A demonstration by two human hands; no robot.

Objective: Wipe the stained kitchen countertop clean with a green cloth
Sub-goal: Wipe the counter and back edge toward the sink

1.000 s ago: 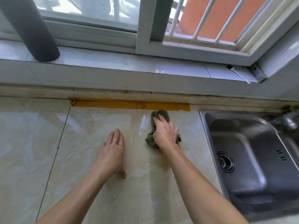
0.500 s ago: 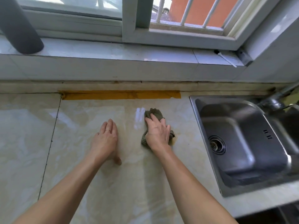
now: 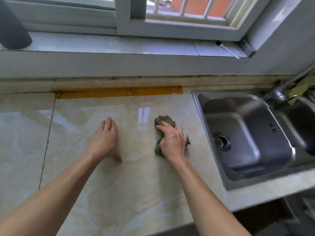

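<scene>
A crumpled green cloth lies on the beige marble countertop, a little left of the sink. My right hand presses down on it, index finger stretched forward and the other fingers curled round the bunched fabric. My left hand lies flat on the bare countertop to the left of the cloth, fingers straight and together, a ring on one finger. Faint yellowish stains show on the surface around and below the cloth.
A steel sink sits at the right, its tap at the back right. A strip of yellow tape runs along the back edge. A dark cylinder stands on the window sill at far left. The counter's front edge is near.
My right hand has pulled the cloth back from the yellow tape toward me. The view has tipped down a little. My left hand stays flat in the same spot.
</scene>
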